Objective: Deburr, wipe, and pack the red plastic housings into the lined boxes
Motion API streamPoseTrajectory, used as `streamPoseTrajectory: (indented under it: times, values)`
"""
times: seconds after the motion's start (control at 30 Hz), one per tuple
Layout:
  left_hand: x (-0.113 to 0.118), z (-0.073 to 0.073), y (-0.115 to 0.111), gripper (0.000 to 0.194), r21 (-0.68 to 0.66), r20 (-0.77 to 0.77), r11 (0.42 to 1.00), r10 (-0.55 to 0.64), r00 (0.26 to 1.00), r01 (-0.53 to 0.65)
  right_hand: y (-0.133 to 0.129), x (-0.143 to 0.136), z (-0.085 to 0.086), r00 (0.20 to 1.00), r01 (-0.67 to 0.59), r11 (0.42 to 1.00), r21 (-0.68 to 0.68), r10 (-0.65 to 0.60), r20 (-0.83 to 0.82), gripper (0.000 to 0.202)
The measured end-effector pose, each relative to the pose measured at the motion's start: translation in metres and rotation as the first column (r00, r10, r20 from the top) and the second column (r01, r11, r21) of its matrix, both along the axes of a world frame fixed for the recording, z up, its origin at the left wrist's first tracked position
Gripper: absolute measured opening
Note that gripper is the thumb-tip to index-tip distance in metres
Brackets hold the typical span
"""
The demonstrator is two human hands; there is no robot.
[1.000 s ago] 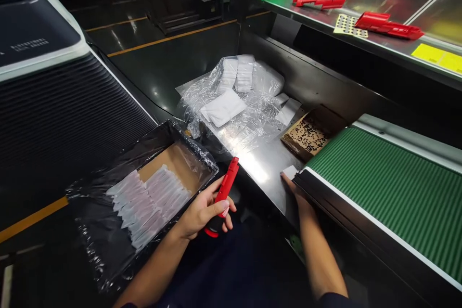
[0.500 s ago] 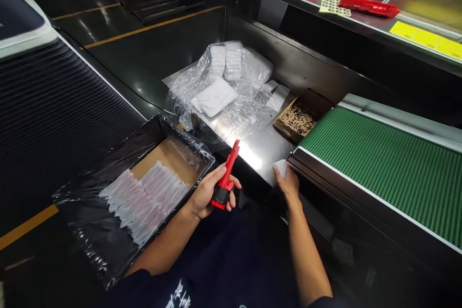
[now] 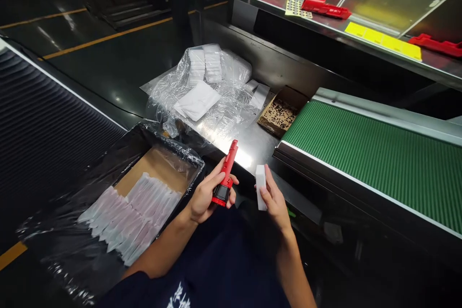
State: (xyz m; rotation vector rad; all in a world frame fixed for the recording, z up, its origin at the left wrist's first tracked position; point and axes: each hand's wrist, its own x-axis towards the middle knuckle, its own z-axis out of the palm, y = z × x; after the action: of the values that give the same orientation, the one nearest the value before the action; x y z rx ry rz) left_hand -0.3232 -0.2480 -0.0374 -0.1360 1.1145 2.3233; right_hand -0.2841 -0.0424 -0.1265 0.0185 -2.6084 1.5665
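Left hand: my left hand [image 3: 207, 191] is closing its thumb and fingers around a slim red plastic piece with a black band near its lower end [image 3: 228, 168], just below the centre of the frame.
Red piece: it is leaning, its top tipping towards the right of the frame.
Right hand: my right hand [image 3: 277, 202] is pinching a small white oblong block [image 3: 260, 188], material unclear, between thumb and fingers, right of the red piece and apart from it.
Black-lined box: at lower left, a cardboard box lined with black plastic film [image 3: 164, 158] is holding rows of pale, pinkish wrapped pieces [image 3: 133, 216].
Steel table: beyond my hands, a shiny steel tabletop [image 3: 245, 156] is bearing flat white packs on crumpled clear film [image 3: 198, 101].
Green belt: at right, a ribbed green conveyor belt [image 3: 364, 159] is lying near the block.
Step in hand: I am, as I judge it, keeping one item ready in each hand, neither touching the other.
Next move: I am judging that it calls for a steady left hold and a light, square pinch on the block.
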Motion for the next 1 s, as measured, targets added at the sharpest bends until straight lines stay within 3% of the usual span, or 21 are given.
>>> streamPoseTrajectory:
  times: [0.13,0.23,0.4,0.57,0.63,0.77,0.93,1.0]
  values:
    - [-0.002,-0.002,0.007,0.061,0.03,0.033,0.991,-0.133,0.99,0.133,-0.005,0.009,0.052,0.939,0.082,0.978,0.194,-0.011,-0.344,0.037]
    - [-0.002,-0.005,0.01,0.066,0.03,0.065,0.977,-0.212,0.975,0.211,-0.011,0.01,0.071,0.878,0.087,0.933,0.35,0.095,-0.47,0.028]
    - [-0.001,-0.005,0.011,0.07,-0.017,0.085,0.97,-0.239,0.967,0.241,-0.021,0.009,0.072,0.857,0.085,0.889,0.451,0.166,-0.488,0.03]
    - [0.001,-0.004,0.011,0.066,-0.001,0.057,0.974,-0.225,0.973,0.225,-0.023,0.008,0.072,0.857,0.251,0.828,0.501,0.05,-0.513,0.034]
    - [0.001,-0.005,0.01,0.067,-0.009,0.08,0.976,-0.216,0.973,0.217,-0.023,0.008,0.075,0.849,0.261,0.836,0.482,0.039,-0.528,0.034]
    - [0.002,-0.008,0.01,0.071,-0.102,0.116,0.976,-0.182,0.976,0.194,-0.027,0.008,0.08,0.856,0.123,0.867,0.483,0.154,-0.494,0.028]
    - [0.005,-0.009,0.009,0.079,-0.184,0.062,0.97,-0.149,0.987,0.158,-0.031,0.007,0.082,0.869,0.241,0.816,0.526,0.059,-0.491,0.028]
    - [0.006,-0.008,0.009,0.08,-0.203,0.076,0.966,-0.15,0.986,0.163,-0.031,0.007,0.082,0.871,0.179,0.84,0.513,0.107,-0.479,0.028]
